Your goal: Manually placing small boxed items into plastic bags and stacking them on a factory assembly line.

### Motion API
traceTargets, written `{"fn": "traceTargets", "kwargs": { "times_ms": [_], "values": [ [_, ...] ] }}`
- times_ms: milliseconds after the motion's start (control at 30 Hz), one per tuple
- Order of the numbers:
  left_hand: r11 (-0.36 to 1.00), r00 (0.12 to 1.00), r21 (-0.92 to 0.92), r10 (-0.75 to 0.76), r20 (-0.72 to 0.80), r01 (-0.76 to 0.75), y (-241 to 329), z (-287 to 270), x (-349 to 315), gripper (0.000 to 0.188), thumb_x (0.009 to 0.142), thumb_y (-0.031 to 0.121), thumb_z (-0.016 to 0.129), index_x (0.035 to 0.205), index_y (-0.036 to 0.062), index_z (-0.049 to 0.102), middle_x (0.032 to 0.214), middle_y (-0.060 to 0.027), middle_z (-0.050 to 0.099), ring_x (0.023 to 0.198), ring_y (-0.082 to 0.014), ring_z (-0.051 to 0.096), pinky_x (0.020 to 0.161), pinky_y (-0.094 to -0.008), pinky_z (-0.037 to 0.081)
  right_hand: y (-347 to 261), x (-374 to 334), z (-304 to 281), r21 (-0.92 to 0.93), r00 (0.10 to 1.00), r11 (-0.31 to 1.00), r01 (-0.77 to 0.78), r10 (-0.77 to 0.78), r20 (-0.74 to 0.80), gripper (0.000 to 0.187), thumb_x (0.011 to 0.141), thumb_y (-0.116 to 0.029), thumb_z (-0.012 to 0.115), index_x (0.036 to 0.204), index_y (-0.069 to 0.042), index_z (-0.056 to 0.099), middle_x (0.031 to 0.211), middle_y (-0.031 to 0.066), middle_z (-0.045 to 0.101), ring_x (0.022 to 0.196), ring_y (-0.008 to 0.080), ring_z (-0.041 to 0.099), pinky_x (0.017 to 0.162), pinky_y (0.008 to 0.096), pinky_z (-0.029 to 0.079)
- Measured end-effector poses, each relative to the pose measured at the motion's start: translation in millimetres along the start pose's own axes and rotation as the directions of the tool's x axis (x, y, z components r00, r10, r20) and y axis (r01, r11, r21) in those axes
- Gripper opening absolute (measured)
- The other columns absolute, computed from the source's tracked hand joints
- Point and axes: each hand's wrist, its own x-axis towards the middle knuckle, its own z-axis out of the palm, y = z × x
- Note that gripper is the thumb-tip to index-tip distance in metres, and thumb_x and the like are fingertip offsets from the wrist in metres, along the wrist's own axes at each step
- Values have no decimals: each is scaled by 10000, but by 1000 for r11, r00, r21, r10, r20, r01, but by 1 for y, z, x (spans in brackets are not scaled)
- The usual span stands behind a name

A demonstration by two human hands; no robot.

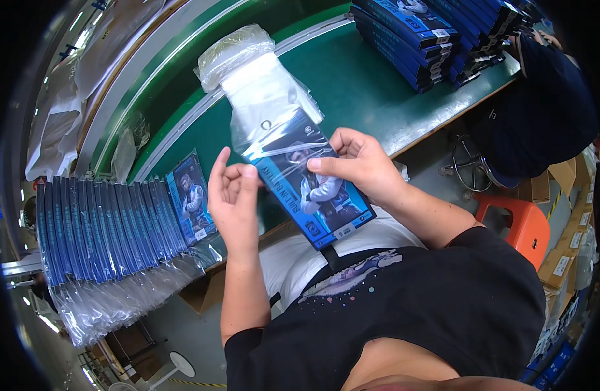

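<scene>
My right hand (365, 163) grips a flat blue and black box (313, 189) sleeved in a clear plastic bag, its thumb across the printed front and its fingers partly behind. The box is tilted over my lap, and the loose end of its bag points away from me. Beside its left edge, my left hand (233, 189) has the index finger stretched up and the other fingers loosely bent; nothing shows in it. Past the box, a stack of clear plastic bags (267, 85) lies on the green table.
Bagged blue boxes (111, 228) stand in a row at the left, one (190, 199) leaning face-up at its end. More boxes (411, 45) are stacked at the far right. A plastic-wrapped bundle (238, 52) lies by the rail. An orange stool (518, 228) and a seated person (541, 111) are right.
</scene>
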Motion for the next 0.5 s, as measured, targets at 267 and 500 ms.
{"fn": "traceTargets", "kwargs": {
  "times_ms": [267, 500],
  "values": [
    [573, 874, -672, -412, 258, 469, -4, -4, 13, 348, 896, 147, 550, 1194, -30, 532, 1115, -160, 634, 1013, -281, 629, 932, -423, 488, -7, -8, 1, -266, 948, 964, -25, 107, 298, 681, 732, -78, 806, 1296, 33, 441, 972, 92, 614, 791, 73, 588, 650, 223, 480],
    [674, 795, -461, -333, 507, 577, 22, 38, -18, 434, 917, 178, 513, 1255, -90, 464, 1238, -204, 558, 1141, -331, 560, 995, -481, 442, -44, -9, 0, -604, 827, 569, 558, -440, 350, 781, 757, -60, 721, 1418, -64, 306, 1024, 145, 591, 890, 207, 606, 803, 308, 495]
  ]
}}
